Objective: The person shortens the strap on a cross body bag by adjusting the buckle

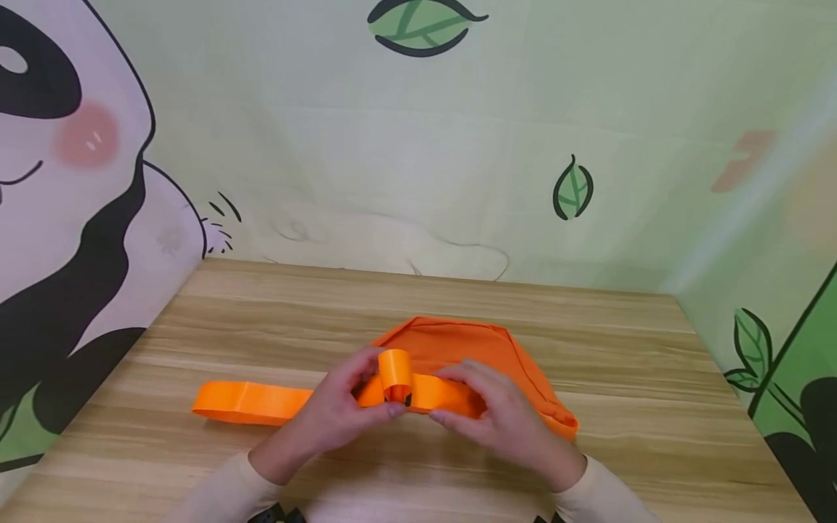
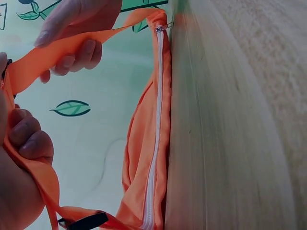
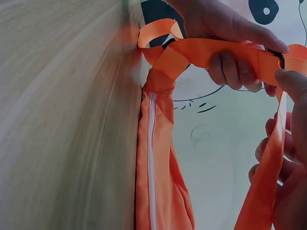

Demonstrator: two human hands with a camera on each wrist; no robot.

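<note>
An orange waist bag (image 1: 461, 338) with a white zipper (image 2: 158, 120) lies on the table, its orange strap (image 1: 255, 403) pulled toward the person. My left hand (image 1: 340, 407) grips the strap, thumb and fingers on opposite faces, beside a black slider (image 3: 281, 60). A raised loop (image 1: 395, 367) of webbing stands up at that slider, between the hands. With thumb and fingertips my right hand (image 1: 493, 410) pinches the strap just right of the loop. In the left wrist view, another black buckle (image 2: 86, 221) shows on the strap near the bag's end.
The wood-grain table (image 1: 314, 298) meets a wall covering (image 1: 314, 145) printed with a panda and leaves along its back edge. A bend of the strap extends across the table to the left of the left hand.
</note>
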